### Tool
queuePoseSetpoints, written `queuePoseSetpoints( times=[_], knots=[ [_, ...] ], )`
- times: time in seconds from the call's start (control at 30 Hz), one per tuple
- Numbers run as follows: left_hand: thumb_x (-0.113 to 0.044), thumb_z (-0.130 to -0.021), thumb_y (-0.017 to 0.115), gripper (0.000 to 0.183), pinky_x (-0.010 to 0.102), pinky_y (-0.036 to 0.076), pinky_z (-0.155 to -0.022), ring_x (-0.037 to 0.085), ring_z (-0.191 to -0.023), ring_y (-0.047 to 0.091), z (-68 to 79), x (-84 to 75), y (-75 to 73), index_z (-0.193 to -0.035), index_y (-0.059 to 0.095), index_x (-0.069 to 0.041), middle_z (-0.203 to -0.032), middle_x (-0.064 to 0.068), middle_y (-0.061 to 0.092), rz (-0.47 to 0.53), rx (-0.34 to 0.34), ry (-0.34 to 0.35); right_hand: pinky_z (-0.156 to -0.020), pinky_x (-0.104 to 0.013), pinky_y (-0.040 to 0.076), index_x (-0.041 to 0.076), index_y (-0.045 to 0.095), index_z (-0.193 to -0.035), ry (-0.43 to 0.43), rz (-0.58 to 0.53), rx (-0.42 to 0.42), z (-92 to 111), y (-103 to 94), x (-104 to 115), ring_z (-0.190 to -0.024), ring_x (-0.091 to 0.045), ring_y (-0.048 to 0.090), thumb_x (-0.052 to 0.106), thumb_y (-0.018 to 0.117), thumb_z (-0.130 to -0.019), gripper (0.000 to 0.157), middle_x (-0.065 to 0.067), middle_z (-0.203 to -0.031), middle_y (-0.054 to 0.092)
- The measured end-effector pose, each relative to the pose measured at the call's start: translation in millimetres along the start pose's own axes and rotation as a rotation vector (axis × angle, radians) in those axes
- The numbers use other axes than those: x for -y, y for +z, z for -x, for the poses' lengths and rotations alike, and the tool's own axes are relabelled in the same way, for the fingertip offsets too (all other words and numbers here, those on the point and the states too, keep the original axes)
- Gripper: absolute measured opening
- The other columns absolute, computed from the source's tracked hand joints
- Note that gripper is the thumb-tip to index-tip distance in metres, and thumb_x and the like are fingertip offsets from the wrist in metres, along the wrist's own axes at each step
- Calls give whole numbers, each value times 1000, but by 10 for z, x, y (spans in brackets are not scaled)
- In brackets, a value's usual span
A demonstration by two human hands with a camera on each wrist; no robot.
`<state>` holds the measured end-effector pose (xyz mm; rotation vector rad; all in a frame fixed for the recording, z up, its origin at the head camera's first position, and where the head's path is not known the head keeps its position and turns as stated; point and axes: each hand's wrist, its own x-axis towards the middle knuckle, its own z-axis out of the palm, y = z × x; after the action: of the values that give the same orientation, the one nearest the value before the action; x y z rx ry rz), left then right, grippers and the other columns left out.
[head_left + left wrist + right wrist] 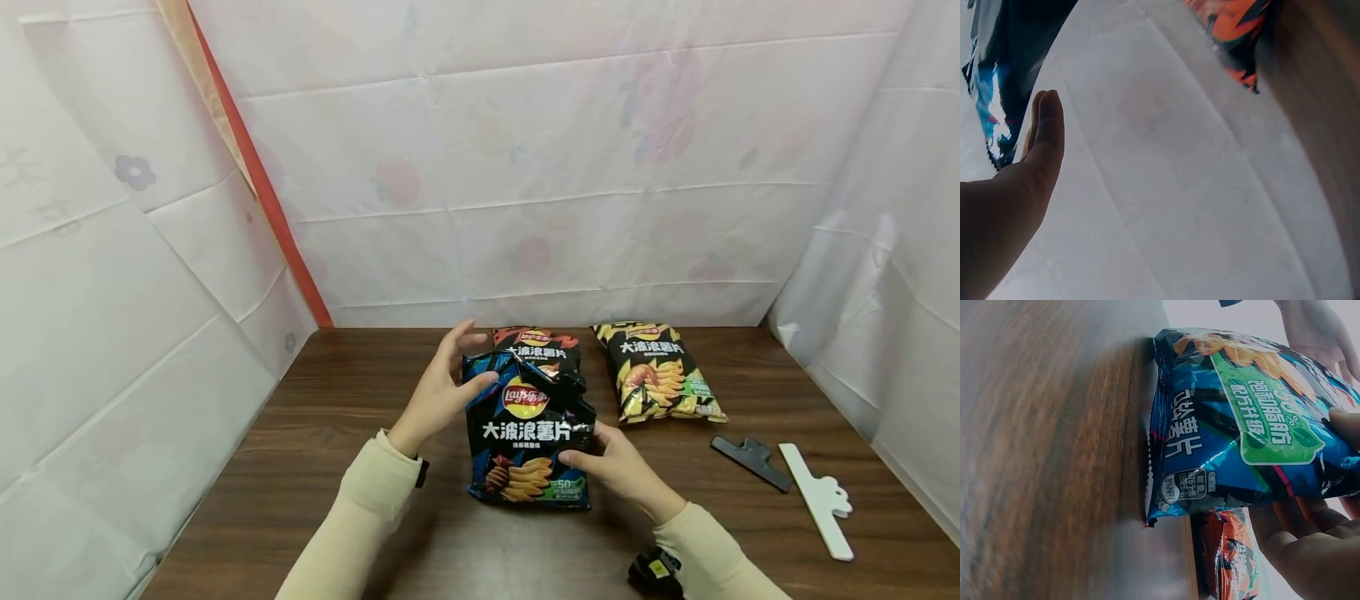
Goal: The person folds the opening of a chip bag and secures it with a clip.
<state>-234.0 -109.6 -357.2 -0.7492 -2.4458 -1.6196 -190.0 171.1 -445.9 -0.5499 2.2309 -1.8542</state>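
A blue-and-black Lay's chip bag [517,479] stands upright near the middle of the table, its top right side crumpled. My right hand [626,471] grips its right side, thumb on the front and fingers behind. In the right wrist view the bag's bottom seal [1150,469] is right at the wooden surface. At the upper left corner is my left hand [435,400], its thumb overlapping the bag's edge and its other fingers raised. The left wrist view shows those fingers [1047,131] nearly straight beside the bag [1016,56].
Behind the blue bag lies a red-and-black chip bag [566,346], partly hidden. A yellow-and-black chip bag [652,375] is at the back right. Nearer on the right lie a black clip [752,461] and a white clip [817,500]. Cloth walls [525,183] enclose the table.
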Motion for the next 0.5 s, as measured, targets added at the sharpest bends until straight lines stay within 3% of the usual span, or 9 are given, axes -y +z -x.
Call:
queuePoseSetpoints(
  times=[0.03, 0.13, 0.27, 0.37, 0.5],
  knots=[
    [-26, -94, 68, 76, 38, 38, -82, 25, -118, 50, 21, 22, 9, -155, 22, -28, -148, 6, 45, 8, 4, -13, -83, -24, 54, -8, 49, -136, 1, 1, -1, -1, 3, -2, -97, -2, 64, 14, 68, -92, 53, -30, -126, 59],
    [-29, -93, 68, 76, 46, 43, -98, 27, -135, 43, 96, 74, 30, -154, 22, -30, -157, 5, 33, 53, 21, -80, -84, -24, 53, -8, 49, -136, 2, 0, 1, 0, 9, -5, -97, -2, 64, 14, 68, -93, 53, -30, -127, 58],
    [-32, -92, 70, 80, 60, 29, -113, 32, -149, 22, 191, 143, 63, -155, 20, -31, -164, 7, 17, 140, 29, -186, -84, -24, 53, -8, 48, -137, 3, -4, 1, -4, 10, 0, -98, -1, 64, 15, 68, -93, 54, -30, -128, 58],
    [-28, -92, 71, 85, 56, 32, -113, 36, -145, 32, 243, 213, 97, -157, 16, -24, -160, 14, 25, 208, 35, -241, -84, -24, 53, -8, 48, -138, 5, -8, 0, -8, 9, 0, -98, -1, 64, 15, 68, -93, 54, -30, -129, 58],
    [-24, -92, 71, 87, 54, 34, -112, 36, -143, 35, 324, 290, 130, -157, 14, -16, -158, 18, 29, 232, 47, -299, -84, -23, 53, -8, 48, -138, 7, -8, -6, -10, 12, -9, -99, 0, 63, 14, 68, -93, 54, -30, -129, 58]
  ],
)
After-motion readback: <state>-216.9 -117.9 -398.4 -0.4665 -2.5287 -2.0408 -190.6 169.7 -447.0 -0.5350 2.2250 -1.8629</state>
